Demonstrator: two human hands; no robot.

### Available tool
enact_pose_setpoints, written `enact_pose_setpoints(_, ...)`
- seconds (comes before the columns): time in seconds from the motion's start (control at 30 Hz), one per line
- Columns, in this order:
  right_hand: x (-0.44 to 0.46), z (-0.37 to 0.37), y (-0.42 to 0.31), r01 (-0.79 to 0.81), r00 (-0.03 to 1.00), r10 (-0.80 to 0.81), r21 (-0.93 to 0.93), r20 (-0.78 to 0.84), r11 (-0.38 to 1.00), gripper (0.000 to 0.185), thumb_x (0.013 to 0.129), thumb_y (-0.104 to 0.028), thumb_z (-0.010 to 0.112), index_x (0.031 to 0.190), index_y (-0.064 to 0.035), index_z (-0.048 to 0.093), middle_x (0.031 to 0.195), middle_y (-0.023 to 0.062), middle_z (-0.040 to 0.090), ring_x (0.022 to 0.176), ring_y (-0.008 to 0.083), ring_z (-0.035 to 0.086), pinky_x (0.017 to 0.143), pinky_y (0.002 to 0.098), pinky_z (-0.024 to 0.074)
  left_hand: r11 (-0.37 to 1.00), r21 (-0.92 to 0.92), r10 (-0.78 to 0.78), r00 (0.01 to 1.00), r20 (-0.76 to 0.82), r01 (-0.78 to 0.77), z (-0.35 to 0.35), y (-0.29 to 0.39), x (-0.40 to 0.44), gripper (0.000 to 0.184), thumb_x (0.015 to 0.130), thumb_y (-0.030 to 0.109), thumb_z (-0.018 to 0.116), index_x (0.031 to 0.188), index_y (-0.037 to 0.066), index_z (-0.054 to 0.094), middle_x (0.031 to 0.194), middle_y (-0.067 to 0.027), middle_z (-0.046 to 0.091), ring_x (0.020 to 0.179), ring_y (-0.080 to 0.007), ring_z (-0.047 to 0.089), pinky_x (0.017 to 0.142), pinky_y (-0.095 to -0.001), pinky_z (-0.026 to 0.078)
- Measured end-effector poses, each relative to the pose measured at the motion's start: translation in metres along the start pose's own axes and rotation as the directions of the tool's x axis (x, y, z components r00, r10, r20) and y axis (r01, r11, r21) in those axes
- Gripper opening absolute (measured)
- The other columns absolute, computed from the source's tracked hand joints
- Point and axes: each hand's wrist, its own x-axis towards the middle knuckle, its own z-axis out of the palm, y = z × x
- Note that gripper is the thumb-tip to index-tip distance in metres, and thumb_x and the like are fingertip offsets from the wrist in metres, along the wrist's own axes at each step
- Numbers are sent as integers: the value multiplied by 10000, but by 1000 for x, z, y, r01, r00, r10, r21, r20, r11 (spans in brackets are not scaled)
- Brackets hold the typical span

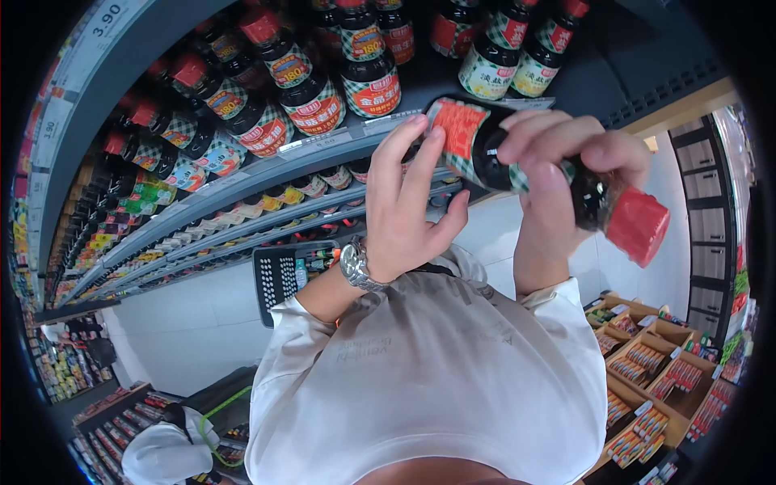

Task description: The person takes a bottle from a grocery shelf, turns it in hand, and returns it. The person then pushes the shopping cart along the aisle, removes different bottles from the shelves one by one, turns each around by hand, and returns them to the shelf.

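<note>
Right hand (558, 166): we close it round the neck end of a dark bottle (488, 153), our fingers curled over the top and the thumb pressed in against them.
Left hand (404, 218): we hold it open, fingers straight and thumb spread well away, two fingertips lying at the base end of the bottle; we cannot tell whether they press on it.
Bottle place: we have it in front of the shelf (267, 162), slanted, its red cap (638, 226) toward our right and its red label (458, 129) partly showing.
Left wrist: we wear a silver watch (356, 265) just below the cuff.
Ahead: rows of dark bottles (311, 105) with red caps stand upright on the shelf, price tags along its edge.
Floor: a black basket (279, 287) with items inside sits on pale tiles.
Right side: wooden bins (651, 343) hold rows of small packs.
Lower left: another person (166, 454) in white is near more goods.
</note>
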Motion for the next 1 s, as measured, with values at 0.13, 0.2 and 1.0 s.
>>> enact_pose_setpoints(0.13, 18, 3, 34, 125, 992, -126, -41, -19, 991, 411, 729, 112, 577, 1005, -28, 305, 781, 162, 577, 673, 201, 610, 630, 318, 528, 1000, -12, -28, 998, 57, 28, 5, -5, 10, 713, 659, 79, 670, 1305, -37, 390, 1311, -231, 386, 1186, -370, 424, 981, -421, 354)
enact_pose_setpoints(0.2, 22, 1, 56, 180, 983, -181, -59, -16, 982, 417, 735, 106, 587, 1007, -21, 298, 767, 150, 580, 663, 176, 614, 610, 277, 526, 1000, -9, -9, 1000, 1, 9, 12, -11, 15, 692, 634, 101, 675, 1267, -33, 429, 1284, -213, 414, 1135, -378, 454, 936, -433, 376)
enact_pose_setpoints(1.0, 39, 15, 125, -403, 915, 360, -479, -184, 780, 294, 703, -25, 686, 936, -11, 506, 794, 78, 568, 725, 166, 553, 673, 298, 459, 974, 137, -183, 983, 28, 178, 33, -53, 17, 252, 775, 61, 559, 1012, 90, 640, 1250, -247, 489, 773, -315, 637, 689, -368, 506)
